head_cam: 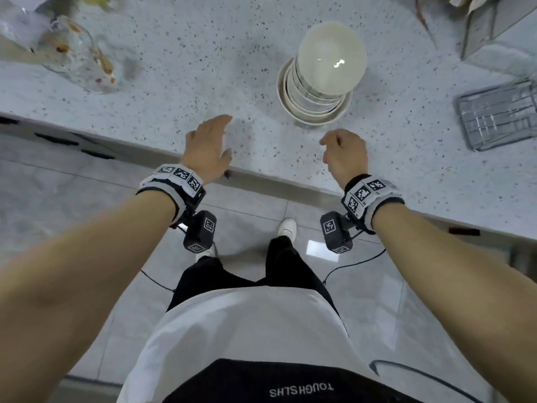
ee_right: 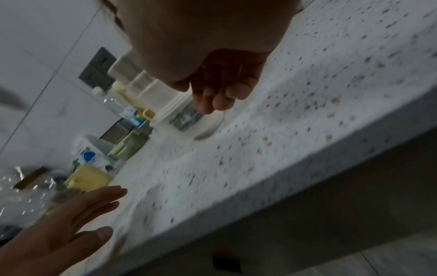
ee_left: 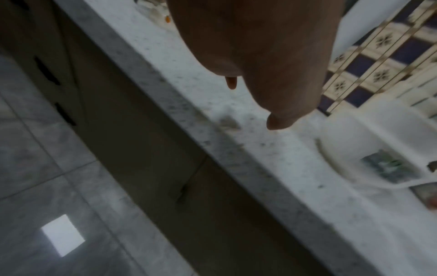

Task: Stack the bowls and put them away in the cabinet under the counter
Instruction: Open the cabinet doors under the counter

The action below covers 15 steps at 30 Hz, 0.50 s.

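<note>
A stack of several cream bowls stands on the speckled counter, nested one in another, with the widest bowl at the bottom. My left hand hovers flat with straight fingers over the counter's front edge, left of the stack. My right hand hangs just in front of the stack with loosely curled fingers and holds nothing. The right wrist view shows the stack beyond my curled fingers and my left hand lower left. In the left wrist view the stack sits at right.
A glass jug stands far left on the counter and a grey wire rack at the right. Dark cabinet handles line the cabinet fronts under the counter edge. Tiled floor and my feet lie below.
</note>
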Each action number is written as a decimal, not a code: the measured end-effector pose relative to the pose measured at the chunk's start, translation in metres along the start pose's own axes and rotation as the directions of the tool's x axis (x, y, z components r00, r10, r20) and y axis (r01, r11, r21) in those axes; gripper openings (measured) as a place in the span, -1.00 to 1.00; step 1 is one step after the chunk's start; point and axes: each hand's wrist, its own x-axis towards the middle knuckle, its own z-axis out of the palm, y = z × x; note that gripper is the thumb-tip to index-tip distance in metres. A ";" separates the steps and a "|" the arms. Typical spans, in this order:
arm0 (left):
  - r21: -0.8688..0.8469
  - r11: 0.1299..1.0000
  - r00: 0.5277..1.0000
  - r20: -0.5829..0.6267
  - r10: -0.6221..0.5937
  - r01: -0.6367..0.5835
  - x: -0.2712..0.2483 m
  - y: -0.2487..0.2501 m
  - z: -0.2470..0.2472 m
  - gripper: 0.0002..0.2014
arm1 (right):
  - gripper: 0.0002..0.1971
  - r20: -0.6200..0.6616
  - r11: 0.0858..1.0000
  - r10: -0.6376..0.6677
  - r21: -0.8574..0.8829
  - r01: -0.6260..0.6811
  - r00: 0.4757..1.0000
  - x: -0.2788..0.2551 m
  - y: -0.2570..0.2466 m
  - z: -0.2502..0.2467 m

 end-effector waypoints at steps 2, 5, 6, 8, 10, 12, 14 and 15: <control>0.033 0.999 0.999 0.024 0.042 -0.042 -0.021 -0.033 0.006 -0.35 | -0.65 0.052 0.998 -0.056 -0.036 0.058 0.997 -0.020 -0.009 0.027; 0.114 0.979 0.985 0.057 0.164 -0.170 -0.044 -0.081 0.012 -0.34 | -0.62 0.138 0.987 -0.119 -0.089 0.132 0.983 -0.050 -0.017 0.082; 0.148 0.965 0.976 0.065 0.208 -0.216 -0.048 -0.096 0.013 -0.32 | -0.61 0.169 0.985 -0.122 -0.097 0.140 0.978 -0.058 -0.018 0.104; 0.211 0.938 0.961 0.054 0.271 -0.276 -0.054 -0.120 0.012 -0.28 | -0.63 0.227 0.990 -0.098 -0.079 0.118 0.969 -0.073 -0.018 0.151; 0.240 0.915 0.945 0.030 0.326 -0.323 -0.054 -0.139 0.013 -0.25 | -0.70 0.247 0.996 -0.053 -0.057 0.069 0.968 -0.080 -0.014 0.194; 0.257 0.891 0.923 0.020 0.384 -0.376 -0.050 -0.154 0.022 -0.21 | -0.76 0.249 0.999 0.019 -0.032 -0.011 0.968 -0.074 -0.003 0.234; 0.275 0.869 0.902 -0.011 0.432 -0.412 -0.044 -0.165 0.033 -0.16 | -0.76 0.226 0.994 0.106 -0.016 -0.105 0.968 -0.057 0.007 0.268; 0.284 0.859 0.891 -0.034 0.454 -0.427 -0.042 -0.171 0.039 -0.14 | -0.77 0.210 0.990 0.142 -0.022 -0.141 0.967 -0.048 0.013 0.283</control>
